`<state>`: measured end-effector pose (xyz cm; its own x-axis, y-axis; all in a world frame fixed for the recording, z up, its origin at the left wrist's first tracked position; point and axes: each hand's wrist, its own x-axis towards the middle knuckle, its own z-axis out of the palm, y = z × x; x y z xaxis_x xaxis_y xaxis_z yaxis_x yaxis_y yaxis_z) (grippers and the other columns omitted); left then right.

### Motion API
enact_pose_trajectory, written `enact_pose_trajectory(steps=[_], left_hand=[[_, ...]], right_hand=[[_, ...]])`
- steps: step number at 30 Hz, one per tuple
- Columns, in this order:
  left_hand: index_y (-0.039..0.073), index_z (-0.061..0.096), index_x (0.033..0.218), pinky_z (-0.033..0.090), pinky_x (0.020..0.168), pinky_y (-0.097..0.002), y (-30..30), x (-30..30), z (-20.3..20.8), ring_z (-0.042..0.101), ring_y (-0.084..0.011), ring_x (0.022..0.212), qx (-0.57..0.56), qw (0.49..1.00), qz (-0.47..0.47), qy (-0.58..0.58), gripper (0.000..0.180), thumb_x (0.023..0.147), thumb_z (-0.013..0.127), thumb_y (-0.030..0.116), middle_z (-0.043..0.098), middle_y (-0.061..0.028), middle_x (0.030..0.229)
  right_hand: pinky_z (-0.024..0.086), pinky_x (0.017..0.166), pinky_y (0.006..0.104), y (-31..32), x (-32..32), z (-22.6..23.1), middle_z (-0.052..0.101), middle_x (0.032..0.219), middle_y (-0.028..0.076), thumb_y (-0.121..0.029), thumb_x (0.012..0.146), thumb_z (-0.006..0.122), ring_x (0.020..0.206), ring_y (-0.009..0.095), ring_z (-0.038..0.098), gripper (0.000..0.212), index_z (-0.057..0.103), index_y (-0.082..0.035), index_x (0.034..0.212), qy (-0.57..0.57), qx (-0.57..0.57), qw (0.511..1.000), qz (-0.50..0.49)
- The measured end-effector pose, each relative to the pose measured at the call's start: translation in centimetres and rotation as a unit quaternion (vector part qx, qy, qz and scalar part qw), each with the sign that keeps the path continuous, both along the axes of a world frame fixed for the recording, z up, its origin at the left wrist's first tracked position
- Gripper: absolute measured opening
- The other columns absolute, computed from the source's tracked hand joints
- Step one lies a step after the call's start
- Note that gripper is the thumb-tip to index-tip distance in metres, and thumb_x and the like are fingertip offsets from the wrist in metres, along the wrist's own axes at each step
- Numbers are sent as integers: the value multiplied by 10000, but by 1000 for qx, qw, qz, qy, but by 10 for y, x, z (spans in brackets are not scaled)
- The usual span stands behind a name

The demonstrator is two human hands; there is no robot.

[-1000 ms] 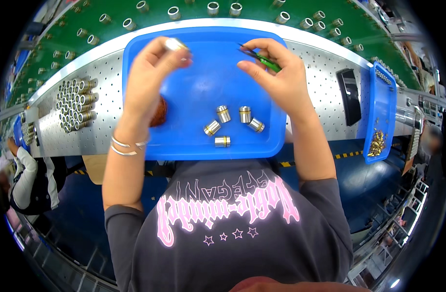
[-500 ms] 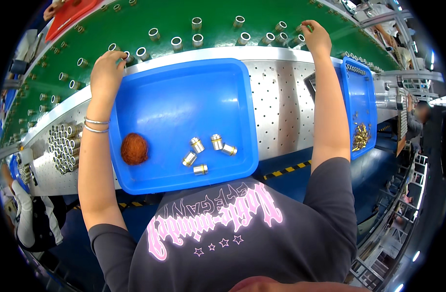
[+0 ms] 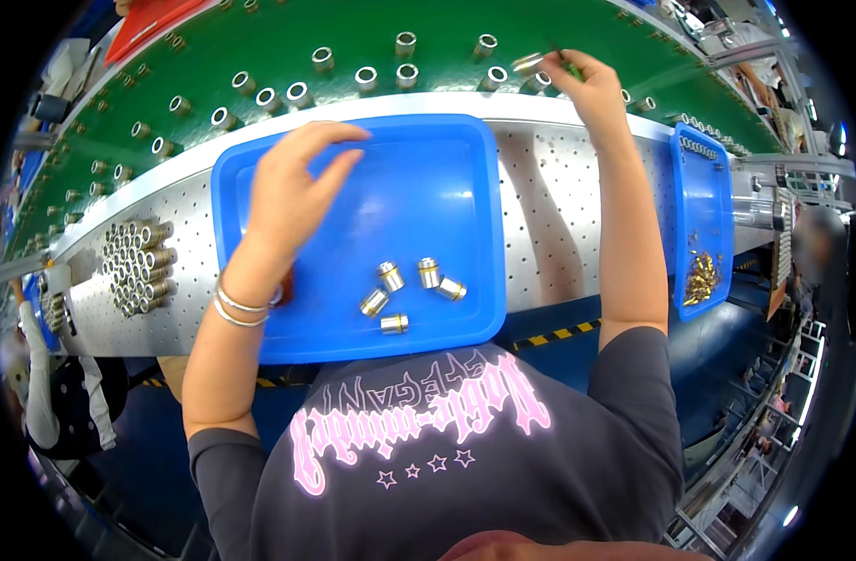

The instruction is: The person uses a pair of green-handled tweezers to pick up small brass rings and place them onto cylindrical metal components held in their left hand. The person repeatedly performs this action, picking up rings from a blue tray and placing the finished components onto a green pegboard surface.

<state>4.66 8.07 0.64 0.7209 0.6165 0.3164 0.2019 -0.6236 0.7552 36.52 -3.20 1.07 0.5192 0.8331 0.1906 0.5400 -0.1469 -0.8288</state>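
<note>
My left hand hovers over the left part of a blue tray, thumb and fingers apart, with nothing in it. At the green surface's near edge, my right hand pinches a silver metal sleeve, tipped on its side and slightly blurred. Beside it stand other upright metal sleeves. Inside the tray lie several silver fittings with yellow rings. A reddish-brown ball of fibre is mostly hidden behind my left wrist.
A perforated metal table carries the tray. Stacked metal tubes lie at the left. A second blue tray on the right holds small brass parts. The green surface bears many sleeves; a red tray is at far left.
My left hand has left the sleeves and come back over the tray. My right hand has shifted slightly left and now holds a tilted sleeve. The standing sleeves appear displaced in view.
</note>
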Motion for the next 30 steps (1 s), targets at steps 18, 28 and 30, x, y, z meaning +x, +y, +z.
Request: enact_pose_trajectory(steps=[18, 28, 30], left_hand=[[-9, 523, 1149, 501, 840, -277, -71, -28, -1, 592, -163, 971, -367, 922, -32, -117, 383, 786, 645, -21, 596, -96, 1040], [27, 416, 1276, 476, 885, -275, -68, -47, -2, 594, -178, 980, -652, 725, -49, -216, 444, 868, 577, 101, 587, -116, 1104], [30, 438, 1256, 472, 884, -294, -72, -45, -2, 594, -191, 968, -637, 737, -36, -221, 420, 874, 583, 126, 583, -120, 1093]], right_hand=[[490, 602, 302, -30, -191, 14, 648, 808, 90, -76, 708, 663, 701, 240, 624, 188, 645, -58, 894, -66, 52, 971, 225], [330, 519, 197, -46, -189, 12, 512, 659, -33, -91, 831, 630, 614, 24, 418, 91, 619, -1, 831, 243, -21, 950, 195], [330, 519, 199, -46, -194, 14, 509, 657, -32, -90, 832, 629, 610, 27, 417, 89, 616, -2, 828, 240, -12, 952, 192]])
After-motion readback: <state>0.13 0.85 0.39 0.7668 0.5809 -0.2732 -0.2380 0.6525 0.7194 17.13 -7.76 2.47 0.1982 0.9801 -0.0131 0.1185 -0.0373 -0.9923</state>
